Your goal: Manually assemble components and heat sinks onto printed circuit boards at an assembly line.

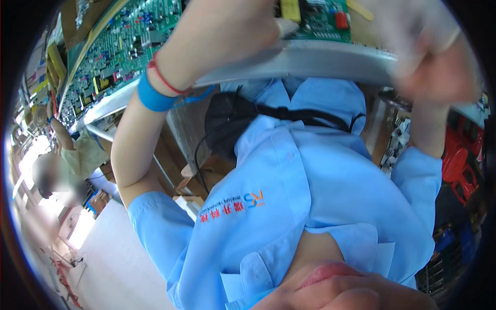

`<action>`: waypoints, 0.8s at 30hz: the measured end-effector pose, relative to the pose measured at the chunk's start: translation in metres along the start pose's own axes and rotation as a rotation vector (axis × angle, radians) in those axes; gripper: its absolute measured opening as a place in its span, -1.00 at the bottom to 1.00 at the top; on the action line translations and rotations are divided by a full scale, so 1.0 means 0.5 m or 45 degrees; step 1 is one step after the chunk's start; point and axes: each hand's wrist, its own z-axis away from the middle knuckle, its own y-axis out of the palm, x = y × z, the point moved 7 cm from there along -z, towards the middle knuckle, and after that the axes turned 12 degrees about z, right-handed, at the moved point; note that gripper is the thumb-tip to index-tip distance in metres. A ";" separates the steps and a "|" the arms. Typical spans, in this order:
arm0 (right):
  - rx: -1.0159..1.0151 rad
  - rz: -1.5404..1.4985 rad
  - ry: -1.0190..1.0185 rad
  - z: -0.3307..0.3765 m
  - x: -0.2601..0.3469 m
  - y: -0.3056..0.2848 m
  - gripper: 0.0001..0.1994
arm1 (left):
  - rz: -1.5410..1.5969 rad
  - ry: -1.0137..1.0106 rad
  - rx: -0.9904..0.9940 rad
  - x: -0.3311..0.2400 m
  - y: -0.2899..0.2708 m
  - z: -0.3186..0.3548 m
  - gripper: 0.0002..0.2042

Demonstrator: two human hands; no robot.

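My left hand (232, 33), with a blue band and a red cord at the wrist, is at the top edge over the bench. It looks curled, and a white-covered fingertip lies against the near left side of a green circuit board (330, 35). That board carries a yellow block-shaped part (290, 9) and a red part (341, 20). What the left fingers hold is cut off by the top edge. My right hand (436, 67) is raised at the upper right, smeared by motion. Something whitish shows at its fingers, too blurred to name.
Several populated green circuit boards (126, 44) lie along the bench at the left. The bench's pale metal edge (330, 59) runs in front of me. Red plastic stools (457, 160) stand at the right. Another person (85, 155) is farther off at the left.
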 end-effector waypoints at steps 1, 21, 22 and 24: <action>0.171 -0.153 -0.150 0.035 0.035 0.035 -0.75 | 0.071 0.043 -0.168 0.019 0.002 0.024 -0.62; 1.289 0.573 0.142 0.169 0.056 0.107 -0.78 | 0.216 0.580 -0.721 -0.079 -0.008 -0.041 -0.45; 1.234 0.623 0.138 0.168 0.048 0.096 -0.78 | 0.217 0.587 -0.719 -0.066 -0.015 -0.021 -0.45; 1.174 0.675 0.134 0.168 0.037 0.077 -0.77 | 0.251 0.419 -0.653 -0.015 -0.028 0.010 -0.48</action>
